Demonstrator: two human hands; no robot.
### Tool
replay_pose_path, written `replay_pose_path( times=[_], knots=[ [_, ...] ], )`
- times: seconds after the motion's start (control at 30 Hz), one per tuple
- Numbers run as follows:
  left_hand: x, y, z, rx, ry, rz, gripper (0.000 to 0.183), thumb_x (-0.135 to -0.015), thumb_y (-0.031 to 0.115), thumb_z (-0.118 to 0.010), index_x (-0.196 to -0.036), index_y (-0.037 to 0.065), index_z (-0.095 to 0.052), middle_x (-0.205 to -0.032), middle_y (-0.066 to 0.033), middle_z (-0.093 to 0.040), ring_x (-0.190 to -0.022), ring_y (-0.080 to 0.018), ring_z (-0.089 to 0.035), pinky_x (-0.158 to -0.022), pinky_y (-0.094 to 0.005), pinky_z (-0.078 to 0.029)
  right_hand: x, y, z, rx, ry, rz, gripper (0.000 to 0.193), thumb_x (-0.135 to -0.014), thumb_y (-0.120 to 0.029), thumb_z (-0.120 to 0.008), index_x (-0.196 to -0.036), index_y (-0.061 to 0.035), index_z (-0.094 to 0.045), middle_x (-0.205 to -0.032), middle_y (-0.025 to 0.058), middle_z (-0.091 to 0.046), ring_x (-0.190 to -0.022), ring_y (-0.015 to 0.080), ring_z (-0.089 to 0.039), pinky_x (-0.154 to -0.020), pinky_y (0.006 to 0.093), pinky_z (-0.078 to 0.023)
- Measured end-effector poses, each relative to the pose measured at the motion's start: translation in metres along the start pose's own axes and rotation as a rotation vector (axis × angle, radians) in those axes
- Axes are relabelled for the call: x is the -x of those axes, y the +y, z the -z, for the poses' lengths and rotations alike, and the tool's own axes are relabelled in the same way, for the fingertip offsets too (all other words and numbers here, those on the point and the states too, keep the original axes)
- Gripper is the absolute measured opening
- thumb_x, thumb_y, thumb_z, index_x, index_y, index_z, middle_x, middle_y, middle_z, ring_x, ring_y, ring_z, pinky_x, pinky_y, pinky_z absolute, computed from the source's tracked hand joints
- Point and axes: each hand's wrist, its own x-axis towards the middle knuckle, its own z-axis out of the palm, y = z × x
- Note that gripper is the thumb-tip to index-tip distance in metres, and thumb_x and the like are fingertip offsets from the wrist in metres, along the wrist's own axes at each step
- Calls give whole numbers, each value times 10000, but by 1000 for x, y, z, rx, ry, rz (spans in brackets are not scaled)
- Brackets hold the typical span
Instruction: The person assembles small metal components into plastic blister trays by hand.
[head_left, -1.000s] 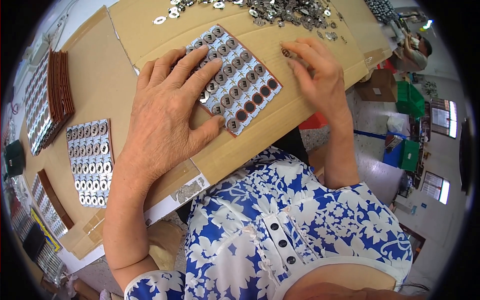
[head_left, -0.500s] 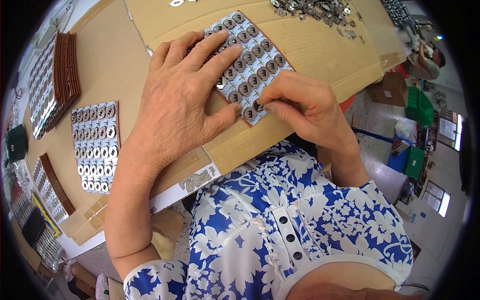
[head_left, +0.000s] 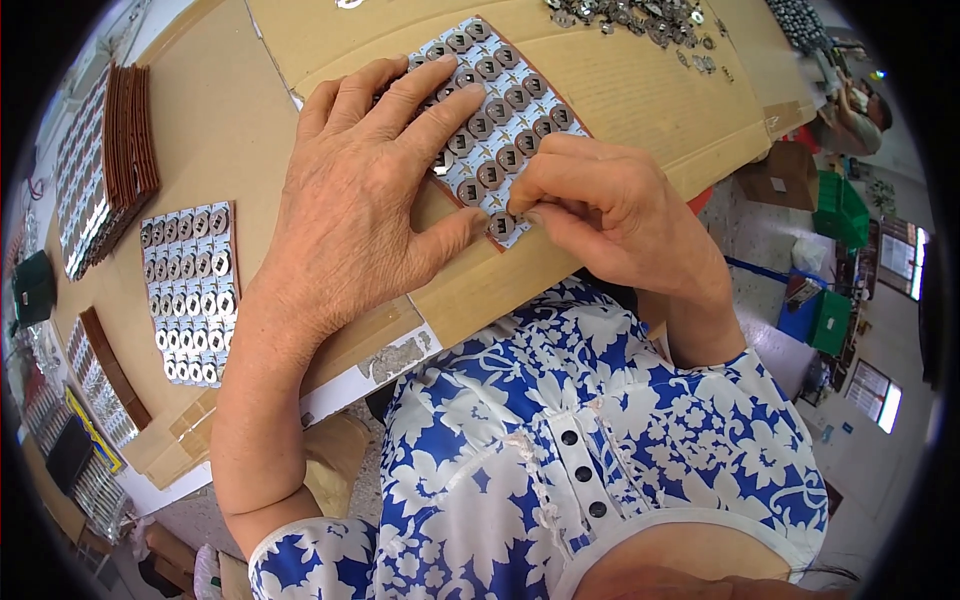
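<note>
A flat panel (head_left: 520, 125) with rows of round metal discs on a pale blue and white face lies tilted on the cardboard. My left hand (head_left: 365, 190) rests on its left side, fingers spread, thumb by the near corner. My right hand (head_left: 615, 205) is pinched at the panel's near right edge, beside the last discs. The fingers hide whatever they may hold. A similar panel of discs (head_left: 190, 295) lies left of my left forearm.
A tall stack of panels (head_left: 130, 150) stands at the far left, with a smaller stack (head_left: 115, 380) nearer. Loose small metal parts (head_left: 640, 25) are heaped at the back right. Cardboard (head_left: 690, 120) covers the table. A person (head_left: 860, 120) and green crates (head_left: 838, 212) are off to the right.
My right hand has shifted slightly, its pinched fingers still at the panel's near right edge. My left hand stays spread on the panel.
</note>
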Motion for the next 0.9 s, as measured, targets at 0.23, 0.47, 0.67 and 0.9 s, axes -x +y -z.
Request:
replay_pose_path(
  times=[0.23,0.47,0.67,0.9],
  knots=[
    [1,2,0,-8,4,10,820,-814,371,-867,-1582,168,-666,-1682,-122,-595,-1543,-418,-510,-1306,-562,-382,-4,-8,-7,-58,46,-77,128,-910,45,-751,-1011,-11,-694,-887,154,-673,-801,358,-709,-722,457,-547],
    [-4,2,0,0,7,22,822,-800,342,-882,-1575,164,-671,-1679,-119,-601,-1542,-416,-514,-1305,-561,-389,14,3,-20,56,173,-31,201,-903,47,-767,-1084,0,-694,-917,152,-673,-825,371,-716,-720,441,-568],
    [-5,6,8,10,-9,48,827,-778,321,-887,-1561,146,-683,-1676,-114,-604,-1517,-421,-523,-1298,-559,-395,20,1,-18,250,219,52,164,-958,47,-763,-1121,26,-777,-942,92,-686,-837,195,-714,-667,329,-527],
    [-9,12,20,43,-18,53,739,-729,232,-807,-1442,54,-727,-1581,-177,-650,-1460,-421,-554,-1265,-544,-405,-54,88,50,201,548,-131,216,-955,-2,-765,-1170,-11,-787,-1091,76,-741,-790,117,-666,-681,303,-519]
  ],
)
